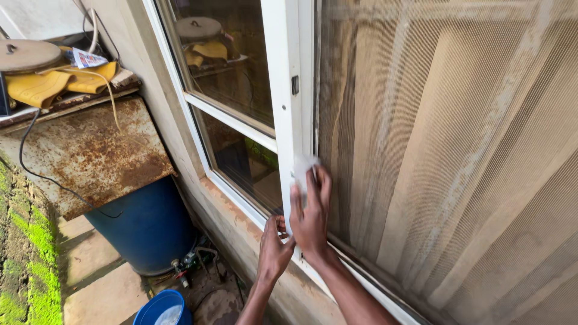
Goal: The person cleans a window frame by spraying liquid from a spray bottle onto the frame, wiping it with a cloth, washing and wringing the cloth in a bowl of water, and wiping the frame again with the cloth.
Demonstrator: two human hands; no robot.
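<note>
Your right hand (311,218) presses a small white cloth (303,165) flat against the white window frame (288,120), on the upright bar between the glass pane (232,66) and the mesh screen (445,150). The fingers (325,183) of that hand are stretched out and pointing up, palm against the frame, with the cloth pinned under the fingertips rather than gripped in a fist. The cloth shows just above the fingertips, at the edge where the upright meets the screen.

Your left hand (274,247) sits just below and to the left, near the bottom corner of the frame. Its fingers curl loosely around the edge of the upright, touching it; whether they grip firmly you cannot tell from here.

The screen fills the right side of the view, with pale curtain folds showing behind it. The glass pane to the left reflects the clutter outside.

Lower left, a dark blue barrel (147,225) stands against the wall, under a rusty metal sheet (90,153). On top of that sheet lie yellow rubber gloves (42,87) and a round lid (27,54). A blue bucket (162,308) sits on the paved ground (99,289) near the bottom edge, and a mossy green strip (27,253) runs along the left.
</note>
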